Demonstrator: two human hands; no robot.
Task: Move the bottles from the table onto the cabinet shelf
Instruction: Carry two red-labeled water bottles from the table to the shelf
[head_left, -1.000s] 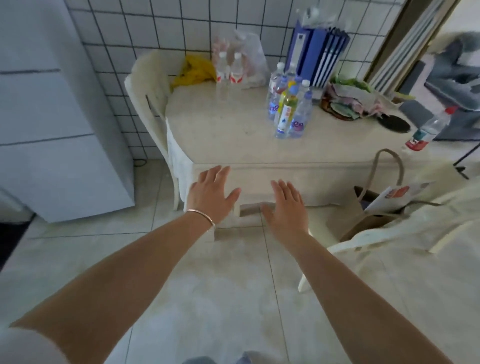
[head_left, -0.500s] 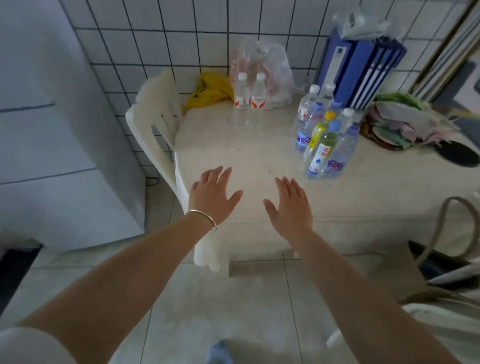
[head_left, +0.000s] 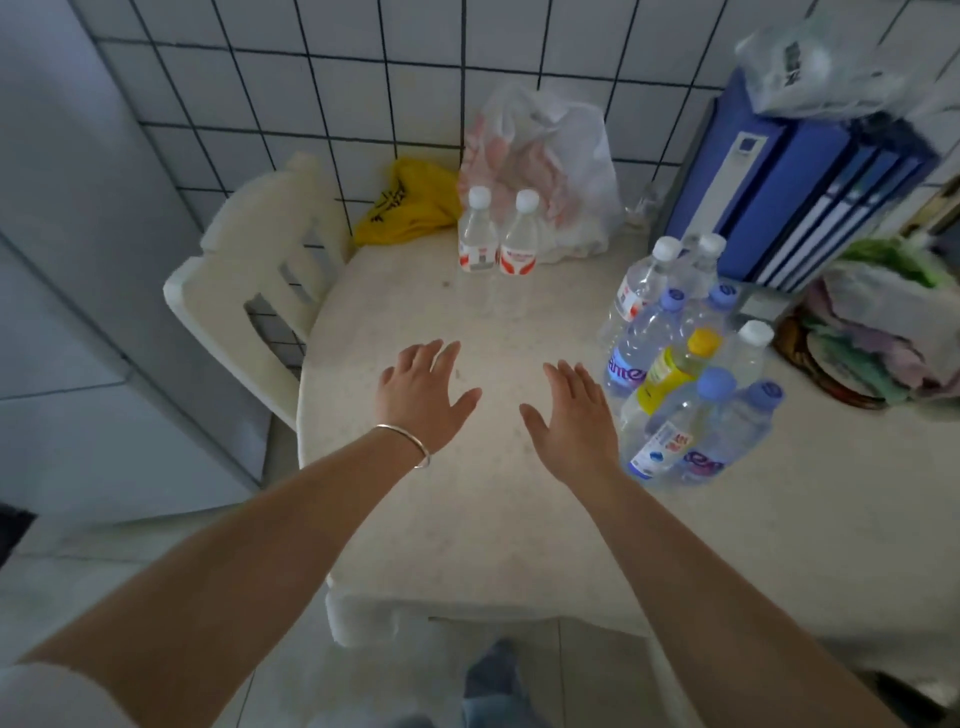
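Two clear bottles with white caps and red labels (head_left: 496, 244) stand side by side at the back of the cream table (head_left: 467, 519). A cluster of several bottles (head_left: 685, 364) stands at the right, among them a yellow-capped one (head_left: 675, 366) and blue-capped ones. My left hand (head_left: 418, 395), with a bangle on its wrist, hovers open over the table's middle. Beside it, my right hand (head_left: 574, 421) is open with straight fingers, just left of the cluster and apart from it. Neither hand holds anything. The cabinet shelf is out of view.
A white plastic chair (head_left: 249, 306) stands at the table's left, next to a grey appliance (head_left: 67, 291). Behind the bottles lie a yellow bag (head_left: 405, 205) and a clear plastic bag (head_left: 545, 166). Blue binders (head_left: 800, 182) and a pile of cloths (head_left: 883, 338) fill the right.
I have stepped closer to the table. Both hands have moved forward from in front of the table's edge to over its top, and stay open.
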